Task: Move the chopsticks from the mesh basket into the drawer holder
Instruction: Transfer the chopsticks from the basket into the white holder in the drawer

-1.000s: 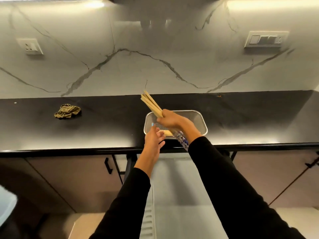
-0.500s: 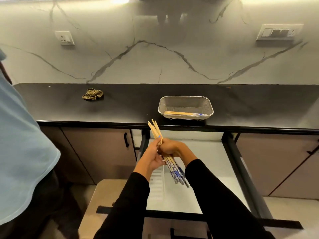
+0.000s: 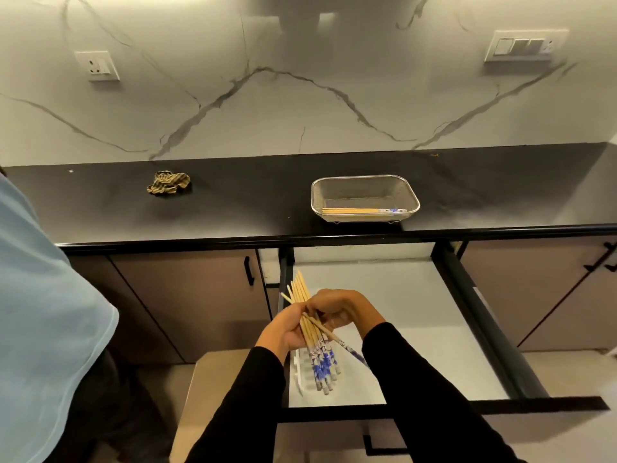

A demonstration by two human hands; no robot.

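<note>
A bundle of wooden chopsticks (image 3: 315, 349) with blue-patterned ends is held over the open drawer (image 3: 414, 329). My left hand (image 3: 283, 330) cups the bundle from below and the left. My right hand (image 3: 344, 310) grips it from above, with one chopstick sticking out toward the right. Under the bundle, a white slotted holder (image 3: 298, 370) lies at the drawer's left side, mostly hidden. On the black counter stands the mesh basket (image 3: 364, 188), with a few chopsticks (image 3: 364, 211) lying along its front wall.
A crumpled striped cloth (image 3: 168, 183) lies on the counter's left part. A person in a light blue shirt (image 3: 43, 322) stands close at the left. Closed cabinet doors flank the drawer, whose dark rails and front bar (image 3: 500, 404) jut toward me.
Both hands carried the chopstick bundle from the basket down over the open drawer. The view tilted down and a person in a blue shirt came in at the left.
</note>
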